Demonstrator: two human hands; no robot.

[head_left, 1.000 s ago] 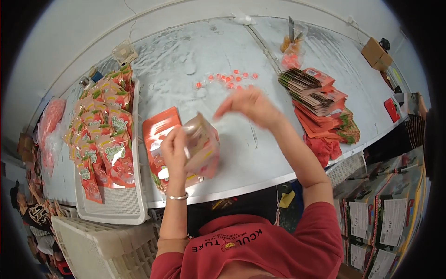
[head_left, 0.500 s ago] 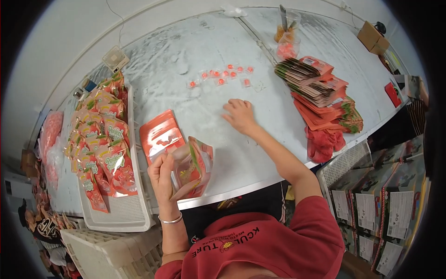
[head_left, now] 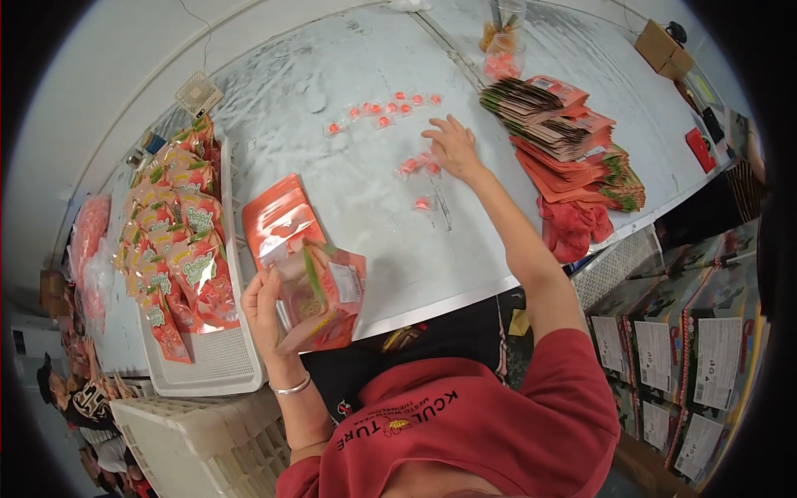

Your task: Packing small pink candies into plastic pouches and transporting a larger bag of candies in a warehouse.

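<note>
The left hand [head_left: 266, 312] clamps the gaping pouch [head_left: 330, 304] at the counter's [head_left: 407, 278] near edge. Beyond, a few candies [head_left: 407, 168] now lie nearer, a separate portion; beside them spread the right hand's [head_left: 457, 148] fingers, then other candies [head_left: 391, 108].

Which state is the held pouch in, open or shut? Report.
Open: the red printed pouch gapes at its mouth in the left grip, inner surface showing.
</note>
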